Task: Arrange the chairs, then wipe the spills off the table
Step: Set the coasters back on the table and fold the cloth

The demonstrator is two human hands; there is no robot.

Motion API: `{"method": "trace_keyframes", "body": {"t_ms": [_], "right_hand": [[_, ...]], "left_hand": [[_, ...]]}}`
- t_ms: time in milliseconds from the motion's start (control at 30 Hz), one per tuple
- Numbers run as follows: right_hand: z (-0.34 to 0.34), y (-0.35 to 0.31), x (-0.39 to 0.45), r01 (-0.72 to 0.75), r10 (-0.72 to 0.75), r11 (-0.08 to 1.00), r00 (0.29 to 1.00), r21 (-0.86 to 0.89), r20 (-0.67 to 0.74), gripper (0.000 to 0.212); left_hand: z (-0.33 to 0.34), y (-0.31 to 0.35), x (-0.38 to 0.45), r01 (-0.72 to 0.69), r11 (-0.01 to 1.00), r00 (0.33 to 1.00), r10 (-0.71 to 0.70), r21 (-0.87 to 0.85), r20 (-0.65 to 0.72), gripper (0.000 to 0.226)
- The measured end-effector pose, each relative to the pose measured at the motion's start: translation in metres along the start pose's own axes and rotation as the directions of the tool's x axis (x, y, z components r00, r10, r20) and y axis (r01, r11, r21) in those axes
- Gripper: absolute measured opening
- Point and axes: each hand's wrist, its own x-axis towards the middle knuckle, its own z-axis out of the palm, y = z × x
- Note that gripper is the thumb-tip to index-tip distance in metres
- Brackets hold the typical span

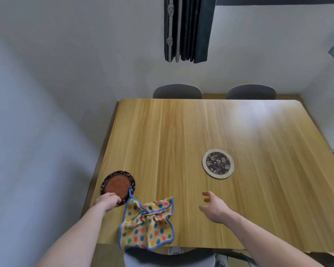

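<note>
A: Which step is this?

B: I'd say the wiping stage: the far chairs are tucked against the table. The left hand pinches the dark round coaster at lower left; the right hand hovers spread and empty.

A: And the cloth?

B: The spotted cloth lies crumpled at the table's near edge, bottom centre, its hanging loop pointing toward upper left. No spills are visible. Next, the right hand probably needs to take it up.
</note>
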Motion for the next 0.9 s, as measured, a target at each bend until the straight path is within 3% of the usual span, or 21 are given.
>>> {"method": "trace_keyframes", "body": {"t_ms": [100,267,400,500,667,767,900], "right_hand": [[0.006,-0.006,-0.003,0.011,-0.011,1.000,1.000,0.003,-0.002,0.062],[0.014,-0.006,-0.010,0.034,-0.034,0.999,0.999,0.000,-0.005,0.061],[0.016,-0.002,-0.014,0.044,-0.044,0.999,0.999,-0.001,-0.011,0.060],[0.016,-0.001,-0.016,0.045,-0.045,0.999,0.999,0.020,-0.008,0.059],[0.011,-0.007,-0.022,0.042,-0.042,0.993,0.999,0.114,-0.003,0.054],[0.007,-0.013,-0.026,0.043,-0.042,0.982,0.999,0.182,-0.013,0.053],[-0.003,-0.013,-0.032,0.060,-0.042,0.954,0.997,0.293,-0.069,0.059]], "left_hand": [[0.000,0.013,-0.013,-0.002,1.000,0.999,0.002,-0.012,-0.049,0.052],[-0.012,0.007,0.001,0.062,0.962,0.994,-0.084,-0.267,-0.069,0.072],[-0.019,0.015,-0.015,0.021,0.912,0.995,-0.058,-0.410,-0.078,0.044],[-0.028,0.034,-0.039,-0.166,0.926,0.976,0.105,-0.338,-0.191,0.036],[-0.039,0.079,-0.086,-0.504,0.843,0.856,0.456,-0.189,-0.245,0.026],[-0.030,0.106,-0.115,-0.600,0.771,0.800,0.582,-0.210,-0.150,0.020],[0.000,0.141,-0.158,-0.632,0.716,0.731,0.678,-0.297,0.079,0.019]]}}
